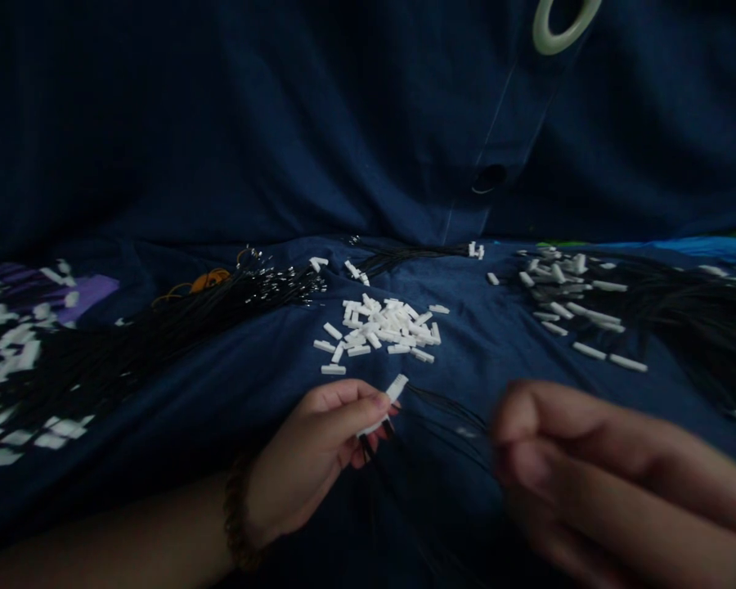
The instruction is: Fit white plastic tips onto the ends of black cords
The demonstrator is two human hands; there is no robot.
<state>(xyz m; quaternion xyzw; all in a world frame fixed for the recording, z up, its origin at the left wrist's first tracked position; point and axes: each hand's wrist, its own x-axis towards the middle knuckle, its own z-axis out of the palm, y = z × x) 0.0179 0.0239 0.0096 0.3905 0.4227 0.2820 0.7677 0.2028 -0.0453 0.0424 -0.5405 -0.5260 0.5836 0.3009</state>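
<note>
Connector (397, 387), white and slim, with black wires (447, 402)

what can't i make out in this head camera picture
Head view: the middle of the white connector, covered by the left hand.
Head view: whether the right hand grips the black wires; its fingertips are blurred.
Head view: the top of the pale ring, cut off by the upper edge.
Head view: openings in the heaped connectors, too small to tell.
</note>
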